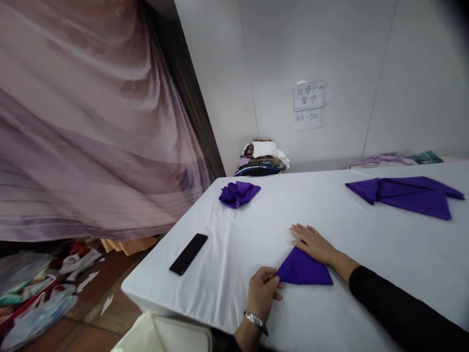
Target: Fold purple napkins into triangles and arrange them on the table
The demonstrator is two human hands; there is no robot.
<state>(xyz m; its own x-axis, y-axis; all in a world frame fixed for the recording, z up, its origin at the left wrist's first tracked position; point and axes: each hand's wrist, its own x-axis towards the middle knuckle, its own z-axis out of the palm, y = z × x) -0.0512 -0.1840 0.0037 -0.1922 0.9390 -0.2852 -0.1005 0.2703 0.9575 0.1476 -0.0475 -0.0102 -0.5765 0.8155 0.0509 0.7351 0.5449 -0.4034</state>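
Note:
A purple cloth napkin [306, 268], folded into a flat, roughly triangular shape, lies on the white-covered table [370, 303]. My left hand [263, 288], with a silver bracelet at the wrist, pinches the napkin's left corner between thumb and fingers. Across its upper corner my right hand [313, 243] rests flat, fingers stretched out and pointing left; the part of the cloth beneath that palm is hidden. Farther back on the left sits a crumpled, shaped purple napkin [239, 194]. Toward the back right lies another folded purple napkin [410, 194] with long pointed ends.
A black phone [188, 253] lies near the table's left edge. Behind the table is a stack of folded clothes [262, 159] against the wall. A pink curtain [91, 122] hangs at left, above plastic bags [44, 308] on the floor. A pale chair [176, 335] touches the front edge.

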